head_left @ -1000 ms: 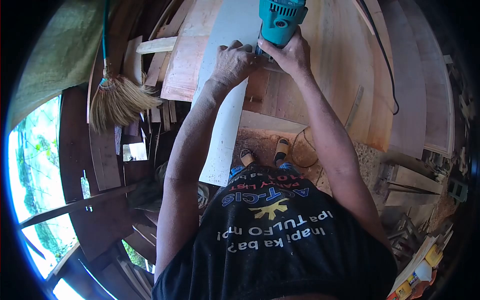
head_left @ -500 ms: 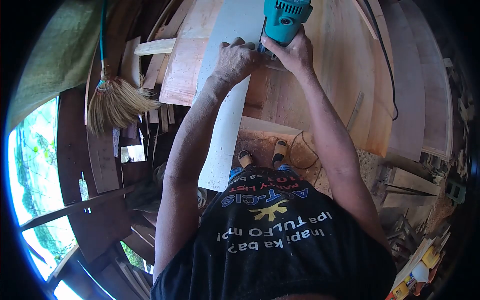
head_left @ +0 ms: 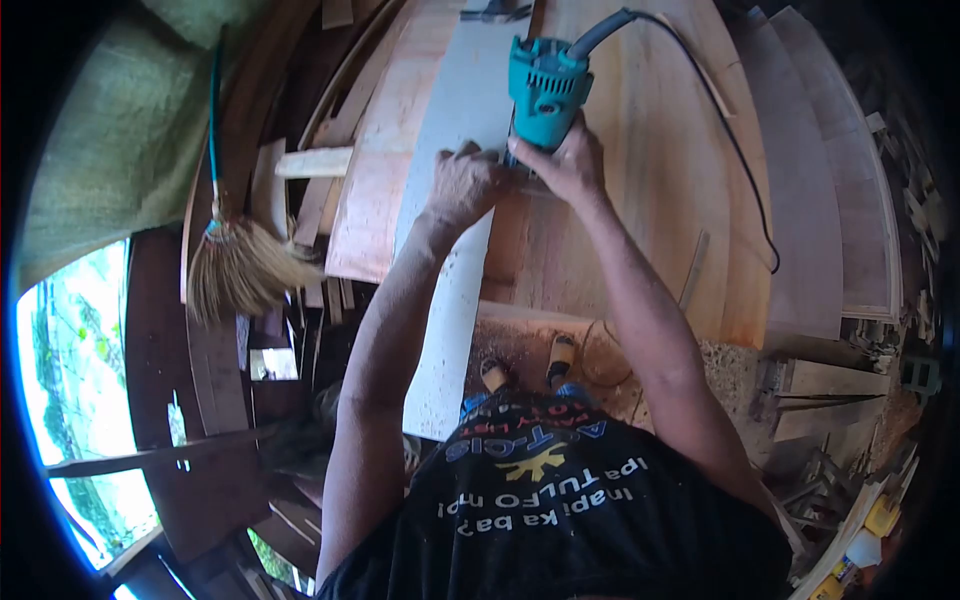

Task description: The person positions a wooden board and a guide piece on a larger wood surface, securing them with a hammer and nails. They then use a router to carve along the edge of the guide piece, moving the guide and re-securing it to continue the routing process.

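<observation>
A teal corded power tool, shaped like a trim router, stands upright over a wooden panel. Its lower end and bit are hidden by my hands. My right hand is wrapped round the lower body, with the thumb across the front. Against the tool's base on the left, my left hand is closed, knuckles up, over a long white board. Whatever its fingers grip is out of sight. The white board lies lengthwise over the panel, its straight right edge running close to the tool, with sawdust specks on it.
From the tool's top a black cord loops down the panel's right side. A dark object rests on the white board's far end. To the left hangs a straw broom; wood sheets lean at right. Sawdust covers the floor around sandalled feet.
The view has tilted up, so hands, tool and broom appear lower. More of the tool, its cord and the dark object at the board's far end now show. Both hands keep their hold.
</observation>
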`<state>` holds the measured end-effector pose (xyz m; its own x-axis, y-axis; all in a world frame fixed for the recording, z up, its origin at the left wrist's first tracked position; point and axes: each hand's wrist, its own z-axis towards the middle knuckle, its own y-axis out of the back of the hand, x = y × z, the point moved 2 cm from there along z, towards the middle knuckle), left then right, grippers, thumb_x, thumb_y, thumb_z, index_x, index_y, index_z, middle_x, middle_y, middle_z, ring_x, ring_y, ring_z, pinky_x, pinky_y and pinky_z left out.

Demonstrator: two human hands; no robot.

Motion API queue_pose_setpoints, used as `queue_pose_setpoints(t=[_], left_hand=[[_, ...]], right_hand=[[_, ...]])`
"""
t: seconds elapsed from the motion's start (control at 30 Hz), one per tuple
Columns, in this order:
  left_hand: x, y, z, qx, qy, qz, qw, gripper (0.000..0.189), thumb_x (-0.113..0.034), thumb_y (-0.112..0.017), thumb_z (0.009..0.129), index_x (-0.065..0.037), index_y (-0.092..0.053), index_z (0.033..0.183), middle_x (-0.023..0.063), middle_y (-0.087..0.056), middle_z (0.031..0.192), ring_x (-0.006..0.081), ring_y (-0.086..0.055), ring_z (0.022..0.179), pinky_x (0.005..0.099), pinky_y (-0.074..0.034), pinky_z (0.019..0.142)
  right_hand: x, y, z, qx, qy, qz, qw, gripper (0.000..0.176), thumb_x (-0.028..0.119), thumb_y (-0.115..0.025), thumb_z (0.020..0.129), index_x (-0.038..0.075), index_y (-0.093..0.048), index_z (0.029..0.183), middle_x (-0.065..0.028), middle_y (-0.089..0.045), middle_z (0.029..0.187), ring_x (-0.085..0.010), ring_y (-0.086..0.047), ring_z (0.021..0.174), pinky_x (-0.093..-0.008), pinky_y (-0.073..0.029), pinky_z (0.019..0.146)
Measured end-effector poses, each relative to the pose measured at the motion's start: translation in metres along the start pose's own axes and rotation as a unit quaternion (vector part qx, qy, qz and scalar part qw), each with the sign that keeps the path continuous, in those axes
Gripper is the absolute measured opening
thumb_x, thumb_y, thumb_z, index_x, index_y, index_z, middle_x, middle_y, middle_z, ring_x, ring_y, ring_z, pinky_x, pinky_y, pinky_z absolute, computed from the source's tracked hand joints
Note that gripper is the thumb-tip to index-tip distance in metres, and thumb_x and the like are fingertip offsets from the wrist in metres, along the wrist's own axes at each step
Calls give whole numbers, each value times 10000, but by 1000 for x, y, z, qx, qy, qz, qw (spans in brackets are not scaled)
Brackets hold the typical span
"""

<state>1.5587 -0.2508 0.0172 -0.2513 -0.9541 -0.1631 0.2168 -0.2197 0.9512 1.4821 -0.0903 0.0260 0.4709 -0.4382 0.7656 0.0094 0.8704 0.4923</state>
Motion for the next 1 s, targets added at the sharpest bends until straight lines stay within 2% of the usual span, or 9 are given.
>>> queue_pose_setpoints(t=[0.13, 0.23, 0.43, 0.53, 0.6, 0.7, 0.83, 0.97, 1.0], left_hand=[[1, 0, 6, -3, -4, 10, 1000, 98, -292, -740, 776, -307, -743, 872, -57, -617, 830, 199, -593, 909, 426, -453, 785], [1, 1, 10, 5, 0, 13, 1000, 49, -294, -737, 784, -280, -731, 830, -58, -630, 853, 202, -595, 917, 432, -453, 777], [-2, 6, 17, 13, 6, 11, 1000, 76, -307, -742, 791, -270, -746, 857, -56, -649, 889, 206, -592, 953, 439, -450, 808], [6, -3, 21, -32, -34, 25, 999, 66, -355, -708, 800, -340, -740, 855, -57, -629, 829, 186, -597, 902, 471, -451, 754], [11, -9, 24, -27, -34, 25, 999, 63, -357, -711, 799, -318, -736, 842, -54, -632, 821, 192, -599, 909, 477, -451, 755], [10, -7, 29, -36, -36, 13, 999, 77, -358, -717, 794, -286, -725, 817, -60, -646, 812, 197, -606, 908, 480, -450, 748], [15, -12, 38, -27, -9, 10, 1000, 106, -362, -719, 794, -256, -712, 790, -72, -668, 816, 201, -618, 890, 480, -449, 742], [19, -13, 45, -22, -18, -6, 1000, 86, -373, -711, 809, -291, -729, 822, -74, -665, 835, 193, -617, 908, 472, -453, 762], [19, -12, 46, -18, -15, 1, 1000, 81, -377, -708, 812, -302, -733, 834, -74, -662, 843, 189, -613, 919, 472, -452, 773]], right_hand=[[5, 3, 4, -3, 2, -5, 1000, 693, 487, -809, 668, 38, -524, 1113, -201, -684, 924, -398, -683, 859, -471, -543, 761], [7, 4, 7, 5, -13, -1, 1000, 682, 473, -814, 668, 38, -521, 1103, -202, -682, 923, -397, -683, 856, -477, -541, 761], [3, 4, 14, 2, -14, 2, 1000, 697, 463, -825, 660, 31, -520, 1114, -205, -679, 949, -394, -683, 868, -487, -541, 780], [0, 3, 18, 3, -12, -3, 1000, 711, 470, -823, 658, 30, -521, 1128, -203, -679, 956, -390, -683, 873, -486, -542, 784], [-3, 2, 21, 6, -15, -13, 1000, 719, 476, -821, 657, 31, -522, 1136, -198, -680, 955, -389, -684, 874, -486, -543, 784], [-3, 4, 26, 31, -34, -16, 999, 760, 487, -816, 670, 33, -504, 1194, -200, -672, 1036, -374, -677, 936, -467, -542, 831], [-9, 2, 33, -14, 0, 23, 1000, 706, 496, -818, 642, 20, -560, 1095, -211, -692, 950, -386, -685, 886, -462, -542, 782], [-12, 1, 41, -13, -2, 17, 1000, 703, 503, -812, 647, 29, -564, 1101, -205, -694, 938, -387, -686, 878, -458, -542, 782], [-14, 0, 44, 4, -16, -8, 1000, 737, 524, -804, 654, 35, -551, 1143, -195, -693, 978, -372, -689, 900, -453, -549, 806]])
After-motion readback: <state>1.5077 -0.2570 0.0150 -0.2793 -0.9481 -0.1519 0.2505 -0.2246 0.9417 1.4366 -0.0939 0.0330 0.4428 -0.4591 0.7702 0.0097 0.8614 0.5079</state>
